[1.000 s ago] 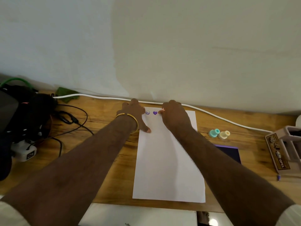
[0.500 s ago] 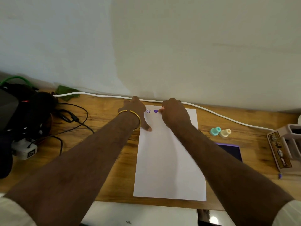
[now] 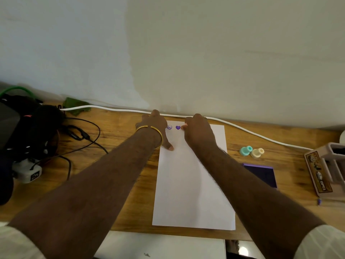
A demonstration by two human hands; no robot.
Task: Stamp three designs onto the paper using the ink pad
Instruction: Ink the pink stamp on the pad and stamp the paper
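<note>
Now the right hand [image 3: 199, 131] presses a small pink stamp [image 3: 183, 127] down at the far end of the paper [image 3: 192, 184], fingers pinched around it. The left hand [image 3: 155, 126] lies flat and holds the paper's far left edge. Two purple prints, a smiley print [image 3: 169, 127] and a heart print [image 3: 178, 127], sit between the hands. I think this is the third print. Next, lift the stamp straight up. The ink pad [image 3: 263, 174] waits to the right, near two other stamps [image 3: 252, 151].

my wooden desk [image 3: 119, 128] butts against plain pale wall [image 3: 186, 53]; white cable [image 3: 242, 128] along desk's far edge.
</note>
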